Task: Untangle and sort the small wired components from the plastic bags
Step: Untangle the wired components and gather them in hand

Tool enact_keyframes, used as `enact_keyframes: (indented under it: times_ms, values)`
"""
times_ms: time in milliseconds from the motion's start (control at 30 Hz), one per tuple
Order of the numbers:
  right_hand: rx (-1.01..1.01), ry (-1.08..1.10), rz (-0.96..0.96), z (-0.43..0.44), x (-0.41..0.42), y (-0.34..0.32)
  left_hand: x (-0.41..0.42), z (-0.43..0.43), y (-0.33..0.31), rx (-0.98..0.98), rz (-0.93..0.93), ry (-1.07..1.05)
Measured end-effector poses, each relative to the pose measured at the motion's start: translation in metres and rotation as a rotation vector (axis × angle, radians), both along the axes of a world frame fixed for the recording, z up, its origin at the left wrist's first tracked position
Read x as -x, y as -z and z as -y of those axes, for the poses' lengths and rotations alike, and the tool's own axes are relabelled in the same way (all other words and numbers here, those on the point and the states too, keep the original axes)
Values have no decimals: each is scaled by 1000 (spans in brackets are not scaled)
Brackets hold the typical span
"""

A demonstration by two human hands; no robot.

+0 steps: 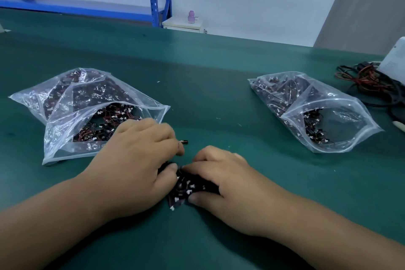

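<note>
Clump of wired components (188, 188) lies on the green mat (219, 85). Left hand (140, 160), fingers curled, thumb pinching the clump. Right hand (221, 177), fingers bent tight, grips the clump. Open bags sit beyond the clump: left bag (92, 112), right bag (315, 112).

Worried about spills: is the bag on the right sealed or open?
Open. The mouth of the right bag gapes wide, showing wired components inside.
</note>
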State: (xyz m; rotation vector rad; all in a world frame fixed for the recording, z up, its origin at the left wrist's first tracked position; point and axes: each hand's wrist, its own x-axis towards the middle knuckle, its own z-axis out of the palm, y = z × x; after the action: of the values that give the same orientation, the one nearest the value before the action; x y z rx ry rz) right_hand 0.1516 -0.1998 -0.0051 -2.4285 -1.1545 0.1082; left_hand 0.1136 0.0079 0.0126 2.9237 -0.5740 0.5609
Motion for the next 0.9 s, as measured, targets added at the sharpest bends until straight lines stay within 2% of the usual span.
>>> enact_keyframes:
  times_ms: [100, 200, 267, 400, 667, 800, 900]
  values:
    - [-76, -29, 5, -4, 4, 1, 3, 2, 2, 43, 20, 41]
    - [-289, -24, -62, -2, 3, 2, 7, 7, 9, -33, -135, 138]
    - [-417, 63, -123, 1, 0, 2, 7, 8, 11, -45, -212, 123]
    - [-648, 271, -374, 7, -9, 1, 1, 6, 7, -16, -171, 101]
    - [-746, 406, -469, 15, -25, -2, -1, 0, 4, -27, -154, 107]
    - [-745, 398, -518, 15, -27, -4, 1, -1, 3, 43, -84, 67]
    - [-749, 356, -585, 15, -26, -5, 1, 1, 6, -20, -147, -12]
